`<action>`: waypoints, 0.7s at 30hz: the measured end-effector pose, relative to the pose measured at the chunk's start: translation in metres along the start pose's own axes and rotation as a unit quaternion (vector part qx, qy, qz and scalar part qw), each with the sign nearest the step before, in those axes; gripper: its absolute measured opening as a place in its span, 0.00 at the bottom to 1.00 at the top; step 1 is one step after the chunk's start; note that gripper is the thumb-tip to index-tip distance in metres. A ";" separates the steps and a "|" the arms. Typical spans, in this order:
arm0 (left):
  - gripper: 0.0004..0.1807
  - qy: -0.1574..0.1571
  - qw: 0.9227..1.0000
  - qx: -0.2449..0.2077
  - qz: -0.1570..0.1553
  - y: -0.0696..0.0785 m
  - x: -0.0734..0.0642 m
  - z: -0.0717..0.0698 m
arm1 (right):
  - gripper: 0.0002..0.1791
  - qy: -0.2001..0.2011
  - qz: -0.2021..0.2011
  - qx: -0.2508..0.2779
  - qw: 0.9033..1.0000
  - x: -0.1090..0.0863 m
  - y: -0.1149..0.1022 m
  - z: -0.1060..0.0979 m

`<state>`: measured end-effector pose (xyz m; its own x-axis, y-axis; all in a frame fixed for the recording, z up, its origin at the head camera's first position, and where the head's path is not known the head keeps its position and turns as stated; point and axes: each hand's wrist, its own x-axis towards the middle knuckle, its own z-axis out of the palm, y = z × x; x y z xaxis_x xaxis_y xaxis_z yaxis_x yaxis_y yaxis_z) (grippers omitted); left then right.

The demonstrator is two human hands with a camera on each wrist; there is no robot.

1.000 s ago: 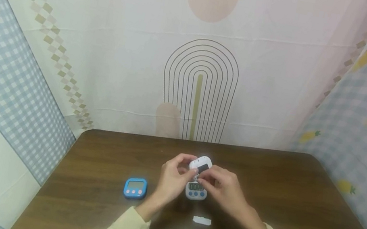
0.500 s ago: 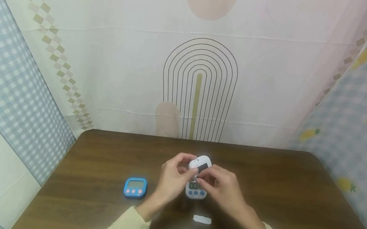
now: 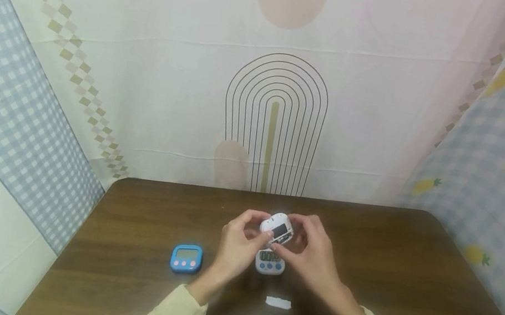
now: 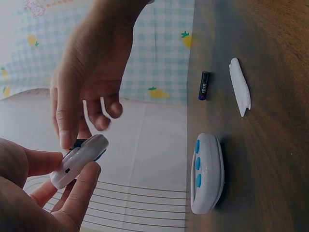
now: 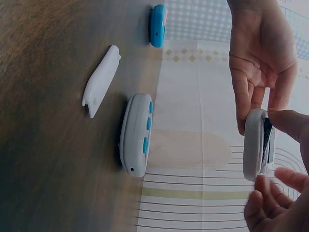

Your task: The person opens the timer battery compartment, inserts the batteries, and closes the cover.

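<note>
My left hand [image 3: 239,245] grips a white digital timer [image 3: 278,226] above the table, its back turned up in the head view. A dark battery compartment shows uncovered on that back. My right hand [image 3: 316,256] meets the timer from the right, thumb at the compartment and fingers at the far edge. In the right wrist view the right thumb [image 5: 289,121] presses near the open slot [image 5: 266,145]. Under the hands a second white timer [image 3: 270,263] with blue buttons rests on the table. Closer to me lies a white battery cover [image 3: 278,303].
A blue timer [image 3: 186,258] with pink buttons sits to the left on the brown table [image 3: 139,222]. The left wrist view shows a black battery [image 4: 204,85] on the table near the cover. Patterned cloth [image 3: 184,83] hangs behind.
My right hand's fingers have spread from a pinch over the timer's compartment to its far right edge, uncovering the compartment to view. The left hand keeps its hold in about the same place.
</note>
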<state>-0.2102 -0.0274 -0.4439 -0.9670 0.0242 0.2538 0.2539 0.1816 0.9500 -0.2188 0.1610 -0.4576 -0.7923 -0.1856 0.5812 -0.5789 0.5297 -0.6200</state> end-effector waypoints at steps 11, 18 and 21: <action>0.16 0.000 1.000 0.003 -0.001 0.001 -0.002 -0.001 | 0.39 -0.076 0.097 0.094 0.988 0.002 0.000 -0.004; 0.15 -0.004 1.000 -0.008 -0.005 0.003 -0.002 0.000 | 0.38 -0.071 0.117 0.132 0.982 0.001 -0.003 -0.005; 0.15 -0.008 1.000 -0.014 -0.007 0.003 -0.002 -0.001 | 0.37 -0.066 0.128 0.149 0.978 0.001 -0.004 -0.004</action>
<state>-0.2070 -0.0275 -0.4414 -0.9705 0.0368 0.2384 0.2413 0.1536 0.9582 -0.2165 0.1622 -0.4530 -0.9251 -0.1937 0.3265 -0.3735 0.3108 -0.8740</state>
